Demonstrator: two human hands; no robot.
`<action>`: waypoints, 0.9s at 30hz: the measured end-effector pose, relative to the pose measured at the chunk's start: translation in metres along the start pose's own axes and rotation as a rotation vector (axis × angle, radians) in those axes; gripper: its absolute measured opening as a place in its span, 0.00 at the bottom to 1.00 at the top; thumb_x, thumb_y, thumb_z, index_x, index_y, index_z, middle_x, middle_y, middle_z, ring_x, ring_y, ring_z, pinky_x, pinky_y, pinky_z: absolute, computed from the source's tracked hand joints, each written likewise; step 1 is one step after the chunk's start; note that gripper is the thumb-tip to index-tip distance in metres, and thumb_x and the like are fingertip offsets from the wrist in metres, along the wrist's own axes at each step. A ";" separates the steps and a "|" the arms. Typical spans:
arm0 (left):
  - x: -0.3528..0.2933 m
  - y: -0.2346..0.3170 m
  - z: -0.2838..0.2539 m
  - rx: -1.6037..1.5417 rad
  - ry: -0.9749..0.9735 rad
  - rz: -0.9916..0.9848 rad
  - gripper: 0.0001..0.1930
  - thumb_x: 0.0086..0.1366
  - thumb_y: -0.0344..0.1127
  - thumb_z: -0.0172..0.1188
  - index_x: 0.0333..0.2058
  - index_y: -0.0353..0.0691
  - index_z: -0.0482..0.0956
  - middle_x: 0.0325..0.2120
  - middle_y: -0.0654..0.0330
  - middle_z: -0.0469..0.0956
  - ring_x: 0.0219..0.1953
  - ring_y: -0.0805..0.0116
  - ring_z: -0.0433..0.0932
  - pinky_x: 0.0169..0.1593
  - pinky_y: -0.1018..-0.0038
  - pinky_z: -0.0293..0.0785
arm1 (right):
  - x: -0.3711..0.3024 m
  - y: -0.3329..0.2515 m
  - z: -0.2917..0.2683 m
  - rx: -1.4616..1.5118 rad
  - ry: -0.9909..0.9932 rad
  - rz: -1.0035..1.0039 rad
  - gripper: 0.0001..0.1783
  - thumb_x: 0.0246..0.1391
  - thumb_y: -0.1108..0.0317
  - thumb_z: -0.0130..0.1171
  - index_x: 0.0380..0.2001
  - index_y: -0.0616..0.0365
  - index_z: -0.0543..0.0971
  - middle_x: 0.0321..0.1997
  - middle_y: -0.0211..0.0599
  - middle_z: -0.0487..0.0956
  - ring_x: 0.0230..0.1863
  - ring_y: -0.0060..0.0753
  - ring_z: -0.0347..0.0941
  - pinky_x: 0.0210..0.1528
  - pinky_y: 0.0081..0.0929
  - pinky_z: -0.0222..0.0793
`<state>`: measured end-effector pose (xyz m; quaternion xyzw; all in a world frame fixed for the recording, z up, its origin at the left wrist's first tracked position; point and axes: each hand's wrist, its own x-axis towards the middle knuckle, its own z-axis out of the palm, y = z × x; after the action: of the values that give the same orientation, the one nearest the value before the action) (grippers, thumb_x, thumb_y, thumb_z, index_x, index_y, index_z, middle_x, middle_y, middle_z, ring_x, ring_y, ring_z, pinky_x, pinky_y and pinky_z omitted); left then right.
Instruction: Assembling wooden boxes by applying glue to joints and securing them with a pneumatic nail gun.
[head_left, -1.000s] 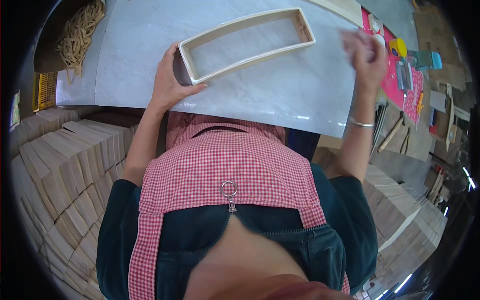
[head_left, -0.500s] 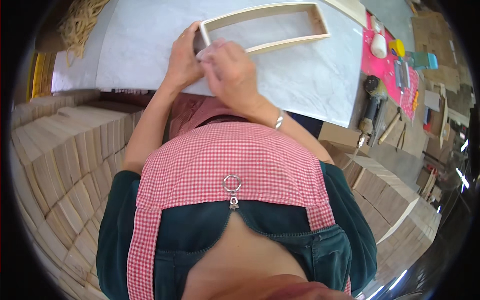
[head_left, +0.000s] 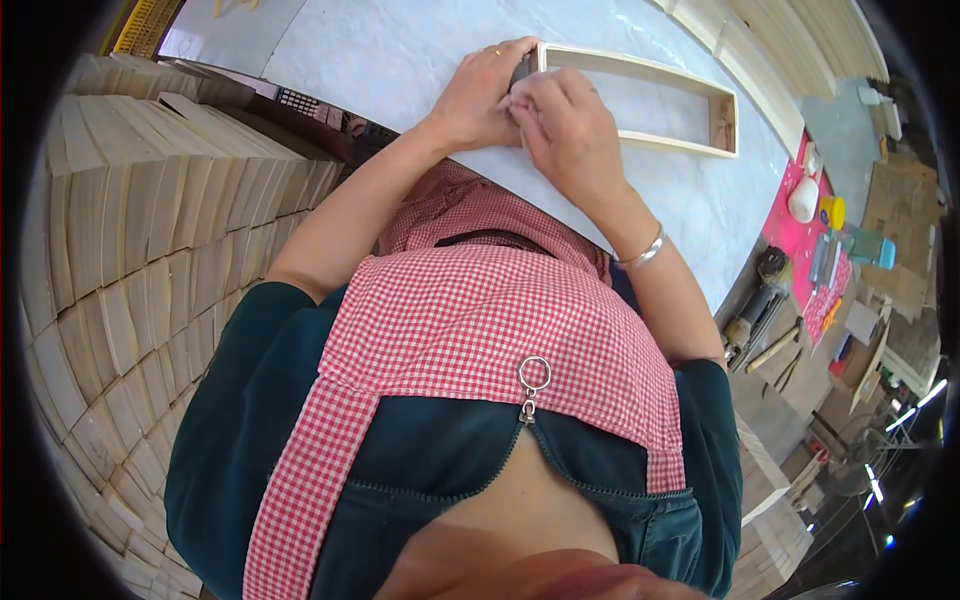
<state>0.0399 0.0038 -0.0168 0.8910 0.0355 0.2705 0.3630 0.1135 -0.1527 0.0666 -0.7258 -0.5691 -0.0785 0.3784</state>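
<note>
A long, narrow wooden frame (head_left: 680, 145) with low walls and no visible bottom lies on the pale marbled tabletop. My left hand (head_left: 482, 98) is wrapped round its left end, thumb side toward me. Pinched in my right hand (head_left: 575, 135) is a small wad of pale pinkish cloth (head_left: 517, 101), mostly hidden by the fingers. The wad is at the frame's near left corner, close to my left fingers. Whether it presses on the wood cannot be made out.
Stacked wood blocks (head_left: 150, 220) rise at my left. Long boards (head_left: 735, 50) lie along the table's far right edge. Beyond the right edge, a pink sheet (head_left: 785, 225) bears a white bottle (head_left: 803, 200) and a yellow-lidded container (head_left: 832, 212). A power tool (head_left: 755, 315) lies nearer.
The view has swung, so the table, frame and hands appear further right. My left hand stays on the frame's end and my right keeps the cloth, its fingers slightly shifted.
</note>
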 end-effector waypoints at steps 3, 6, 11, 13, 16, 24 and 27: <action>0.004 0.004 -0.003 0.006 -0.042 -0.061 0.53 0.37 0.51 0.82 0.62 0.37 0.68 0.50 0.53 0.79 0.48 0.54 0.78 0.60 0.63 0.66 | 0.020 0.018 0.018 -0.062 -0.003 0.003 0.07 0.53 0.73 0.66 0.34 0.56 0.78 0.30 0.33 0.74 0.33 0.36 0.73 0.32 0.29 0.71; 0.011 0.022 -0.010 0.036 -0.202 -0.208 0.53 0.38 0.53 0.82 0.61 0.34 0.68 0.49 0.52 0.79 0.48 0.55 0.78 0.60 0.63 0.67 | 0.036 0.037 0.031 -0.210 0.119 0.026 0.06 0.54 0.70 0.66 0.33 0.55 0.77 0.29 0.33 0.72 0.31 0.38 0.73 0.31 0.31 0.71; 0.009 0.023 -0.015 0.049 -0.216 -0.239 0.54 0.38 0.54 0.82 0.61 0.32 0.68 0.50 0.50 0.79 0.49 0.55 0.77 0.61 0.62 0.66 | 0.044 0.029 0.026 -0.385 0.061 0.099 0.08 0.55 0.64 0.65 0.31 0.55 0.78 0.29 0.35 0.75 0.27 0.40 0.74 0.27 0.33 0.71; 0.008 0.021 -0.014 0.043 -0.192 -0.211 0.54 0.37 0.53 0.82 0.61 0.32 0.68 0.51 0.50 0.79 0.50 0.55 0.77 0.61 0.61 0.65 | 0.047 0.027 0.026 -0.391 0.056 0.133 0.09 0.55 0.63 0.64 0.30 0.56 0.78 0.30 0.36 0.75 0.26 0.40 0.74 0.26 0.33 0.71; 0.006 0.017 -0.009 0.038 -0.113 -0.151 0.55 0.36 0.53 0.83 0.62 0.33 0.68 0.52 0.51 0.78 0.52 0.54 0.77 0.63 0.61 0.64 | 0.051 0.028 0.025 -0.381 0.035 0.227 0.11 0.55 0.60 0.63 0.29 0.56 0.77 0.30 0.37 0.77 0.24 0.41 0.75 0.24 0.34 0.71; 0.005 0.021 -0.012 0.056 -0.138 -0.136 0.57 0.36 0.51 0.82 0.64 0.36 0.65 0.56 0.51 0.76 0.57 0.54 0.75 0.65 0.58 0.63 | 0.036 0.109 -0.031 -0.674 0.152 0.370 0.12 0.56 0.60 0.58 0.28 0.59 0.79 0.30 0.43 0.79 0.26 0.47 0.78 0.24 0.38 0.74; 0.008 0.023 -0.013 0.042 -0.155 -0.138 0.57 0.36 0.51 0.82 0.65 0.36 0.64 0.57 0.51 0.75 0.58 0.53 0.74 0.66 0.58 0.62 | 0.024 0.139 -0.065 -0.724 0.135 0.466 0.12 0.57 0.59 0.57 0.30 0.58 0.80 0.32 0.44 0.80 0.29 0.50 0.79 0.29 0.42 0.76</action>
<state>0.0371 -0.0033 0.0101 0.9121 0.0741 0.1742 0.3635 0.2654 -0.1848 0.0614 -0.9139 -0.2999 -0.2329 0.1435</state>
